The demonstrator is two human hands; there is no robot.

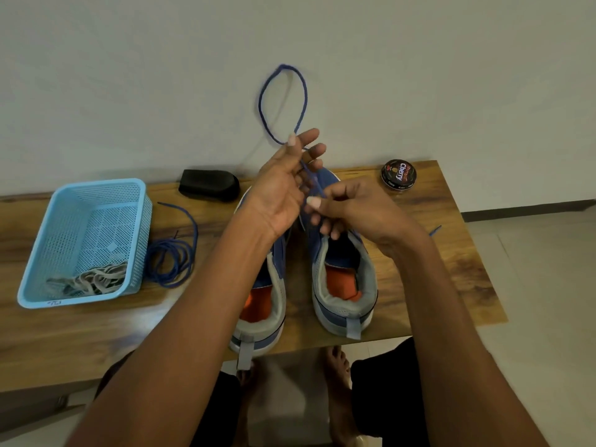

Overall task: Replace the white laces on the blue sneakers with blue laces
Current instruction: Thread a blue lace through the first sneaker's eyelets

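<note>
Nearest, two blue sneakers [342,279] stand side by side on the wooden table [96,324], heels toward the person. Above the sneakers, the right hand [351,211] pinches a blue lace [283,104] between thumb and fingers. The left hand [283,185], fingers loosely spread, holds the same lace higher up, its loop rising against the wall. Left of the sneakers lies a coiled second blue lace [171,259], then a blue basket [42,253] holding the white laces [96,280]. Beyond the sneakers sit a black brush [209,188] and a polish tin [398,174].
</note>
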